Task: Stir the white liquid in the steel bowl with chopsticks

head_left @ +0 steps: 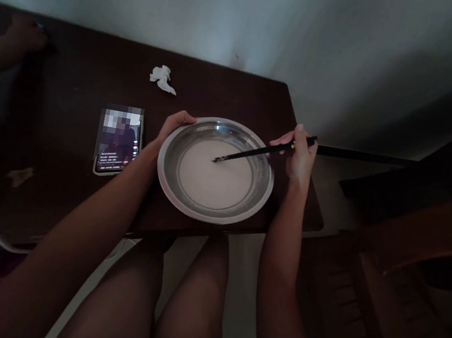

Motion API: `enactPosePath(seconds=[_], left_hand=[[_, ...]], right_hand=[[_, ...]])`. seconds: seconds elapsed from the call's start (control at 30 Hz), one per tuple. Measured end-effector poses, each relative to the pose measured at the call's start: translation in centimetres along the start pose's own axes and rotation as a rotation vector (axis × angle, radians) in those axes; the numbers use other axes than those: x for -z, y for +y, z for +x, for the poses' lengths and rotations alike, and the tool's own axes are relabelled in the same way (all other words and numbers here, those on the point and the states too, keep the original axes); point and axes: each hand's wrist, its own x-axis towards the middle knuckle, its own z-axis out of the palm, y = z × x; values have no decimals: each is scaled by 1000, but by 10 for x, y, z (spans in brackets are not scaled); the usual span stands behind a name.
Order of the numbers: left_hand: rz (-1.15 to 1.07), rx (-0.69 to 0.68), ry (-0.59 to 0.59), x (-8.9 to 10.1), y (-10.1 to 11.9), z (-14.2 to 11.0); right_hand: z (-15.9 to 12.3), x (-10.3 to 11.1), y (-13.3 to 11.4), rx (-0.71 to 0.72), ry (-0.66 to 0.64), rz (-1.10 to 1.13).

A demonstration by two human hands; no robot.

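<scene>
A wide metal bowl [262,196] stands at the front edge of the dark table, with a pale, milky liquid [212,181] covering its bottom. My left hand [175,124] grips the bowl's rim at the upper left, thumb side along the edge. In my right hand [300,156], at the right of the bowl, is a pair of dark chopsticks [255,152], held in closed fingers. They slant down to the left over the rim, and their whitish tips reach the liquid near its middle.
Left of the bowl lies a lit phone [119,144]. A crumpled white tissue [163,78] is behind it on the table [231,91]. Another person's hand [26,35] rests at the far left. A wooden chair [438,230] stands on the right, and a wall runs along the back.
</scene>
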Motion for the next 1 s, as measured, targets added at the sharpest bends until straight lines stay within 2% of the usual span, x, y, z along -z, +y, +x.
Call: enactPosePath(seconds=[0.2, 0.37, 0.57, 0.73, 0.8, 0.9, 1.0], left_hand=[[20, 16, 53, 4, 1, 2], [11, 11, -28, 2, 1, 1], [63, -12, 2, 0, 2, 1], [33, 17, -13, 0, 2, 0], [26, 12, -10, 1, 1, 0], [18, 2, 1, 2, 1, 0], [24, 8, 3, 1, 1, 0]], right_hand=[[-2, -1, -1, -15, -129, 10], [-1, -1, -2, -10, -4, -6], [-2, -2, 0, -25, -152, -3], [-1, -1, -3, 0, -9, 7], [-2, -1, -3, -5, -27, 19], [-2, -2, -1, -25, -129, 14], [-2, -2, -2, -14, -107, -3]])
